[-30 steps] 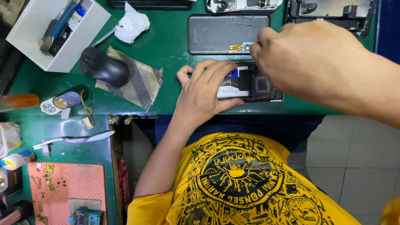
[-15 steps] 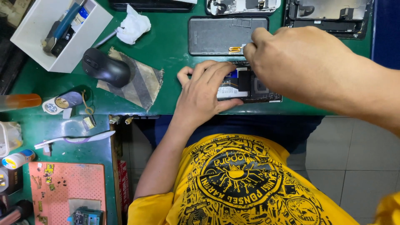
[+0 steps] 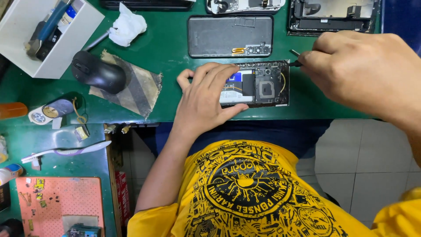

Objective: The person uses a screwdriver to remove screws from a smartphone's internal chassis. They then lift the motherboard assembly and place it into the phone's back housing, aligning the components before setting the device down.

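The left hand lies flat on the opened phone, fingers spread and pressing its left half against the green desk; they are not curled round anything. The phone lies back-off near the desk's front edge, showing a white and blue battery label and a black board with a yellow wire loop. At about two o'clock from it, the right hand has its fingers clenched on a thin dark tool, whose tip hangs just off the phone's upper right corner.

At twelve o'clock from the phone lies a grey back cover with a small orange flex strip. Further up, at one o'clock, sits a dark phone frame. At nine o'clock a black mouse rests on a striped cloth pad. At ten o'clock lies a crumpled white tissue, and beyond it a white box with tools. At seven o'clock lies an orange mat.
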